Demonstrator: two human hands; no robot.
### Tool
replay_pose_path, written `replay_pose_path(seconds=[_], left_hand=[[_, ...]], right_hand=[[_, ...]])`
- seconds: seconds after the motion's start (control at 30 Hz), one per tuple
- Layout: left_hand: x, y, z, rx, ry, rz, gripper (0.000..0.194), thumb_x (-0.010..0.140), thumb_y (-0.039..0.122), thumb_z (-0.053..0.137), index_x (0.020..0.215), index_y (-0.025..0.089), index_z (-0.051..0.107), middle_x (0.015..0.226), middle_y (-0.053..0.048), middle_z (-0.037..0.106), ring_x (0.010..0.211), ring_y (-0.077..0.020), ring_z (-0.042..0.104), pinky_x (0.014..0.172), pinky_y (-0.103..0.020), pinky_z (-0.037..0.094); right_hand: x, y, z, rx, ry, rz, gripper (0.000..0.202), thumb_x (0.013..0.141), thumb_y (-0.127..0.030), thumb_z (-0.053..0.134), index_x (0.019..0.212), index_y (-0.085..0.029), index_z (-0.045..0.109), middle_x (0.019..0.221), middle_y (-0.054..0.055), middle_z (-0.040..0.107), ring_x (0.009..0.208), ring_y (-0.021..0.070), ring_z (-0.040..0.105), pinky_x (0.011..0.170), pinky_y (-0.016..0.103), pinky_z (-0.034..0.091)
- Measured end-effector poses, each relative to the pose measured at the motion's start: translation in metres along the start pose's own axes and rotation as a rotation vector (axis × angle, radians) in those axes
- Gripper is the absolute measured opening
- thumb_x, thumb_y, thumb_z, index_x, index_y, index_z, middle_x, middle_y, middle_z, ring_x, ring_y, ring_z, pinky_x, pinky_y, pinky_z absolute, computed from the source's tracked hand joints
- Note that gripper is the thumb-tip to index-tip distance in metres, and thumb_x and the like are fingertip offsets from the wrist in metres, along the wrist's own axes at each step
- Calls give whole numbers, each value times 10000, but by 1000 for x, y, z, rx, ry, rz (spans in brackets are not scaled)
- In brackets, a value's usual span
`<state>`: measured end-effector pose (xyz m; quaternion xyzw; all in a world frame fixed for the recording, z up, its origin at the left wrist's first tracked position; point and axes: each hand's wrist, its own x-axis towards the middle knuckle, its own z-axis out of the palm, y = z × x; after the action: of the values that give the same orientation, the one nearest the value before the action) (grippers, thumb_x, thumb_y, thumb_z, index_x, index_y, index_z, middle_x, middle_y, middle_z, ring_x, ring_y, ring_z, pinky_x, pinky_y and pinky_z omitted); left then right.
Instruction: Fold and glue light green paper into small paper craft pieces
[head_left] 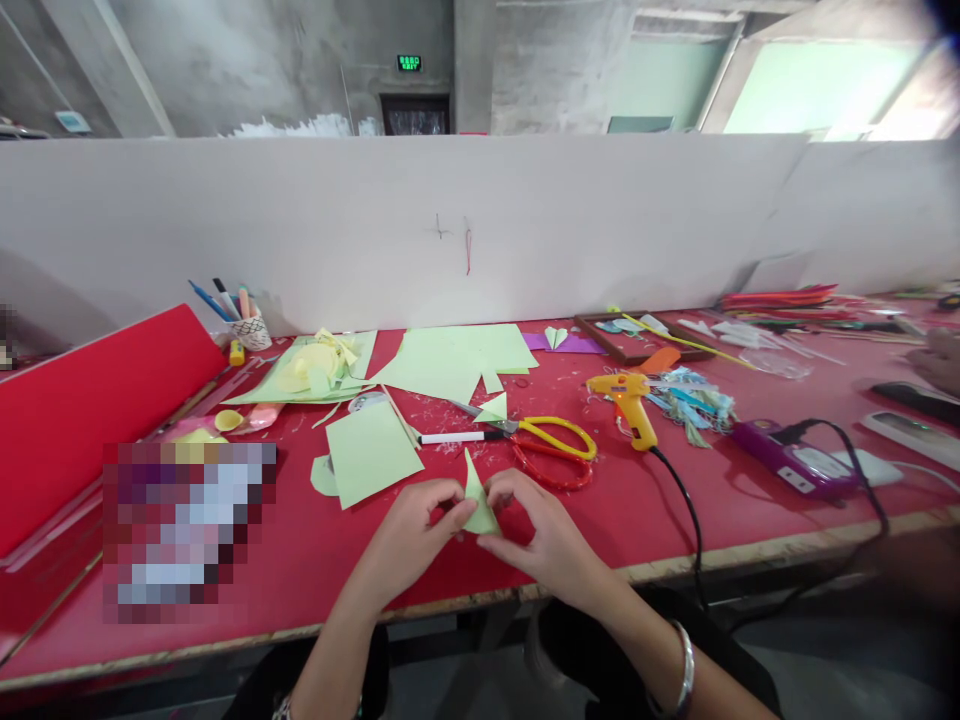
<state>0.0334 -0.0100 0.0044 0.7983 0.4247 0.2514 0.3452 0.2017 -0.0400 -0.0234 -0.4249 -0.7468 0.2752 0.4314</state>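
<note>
Forearms [646, 636] nearest; left grip [416, 528], right grip [546, 522] pinched on green paper [481, 512], long axis, tip pointing away.

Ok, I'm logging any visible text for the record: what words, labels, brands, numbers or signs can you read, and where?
"EXIT": green lit sign on the back wall; the characters above it are too small to read.
Purple power block: any markings too small to read.
Yellow glue gun: nothing legible.
White marker: nothing legible.
Small folded green paper: no writing visible.
</note>
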Motion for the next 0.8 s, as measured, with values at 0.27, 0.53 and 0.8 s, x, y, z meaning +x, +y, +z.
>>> replay_pose_path(seconds=[0.27,0.53,0.8], left_hand=[[2,-2,10,31,101,38,330,810,372,463,577,172,343,562,53,381,544,-93,364,510,-198,264],[2,0,7,-31,54,58,317,799,376,456,570,162,412,581,31,409,563,-106,374,518,-205,292],[-1,-4,0,-110,58,-92,299,805,401,450,620,170,404,568,51,350,537,-91,341,486,-184,286]], right_hand=[[-1,-3,3,208,30,142,251,720,-193,591,921,-203,441,852,10,503,781,140,508,728,269,427],[1,3,-1,392,140,196,111,815,-177,434,914,-220,459,863,11,517,810,128,521,685,226,427],[-2,5,-8,174,91,0,366,706,38,318,825,-214,555,864,14,526,835,124,513,745,231,407]])
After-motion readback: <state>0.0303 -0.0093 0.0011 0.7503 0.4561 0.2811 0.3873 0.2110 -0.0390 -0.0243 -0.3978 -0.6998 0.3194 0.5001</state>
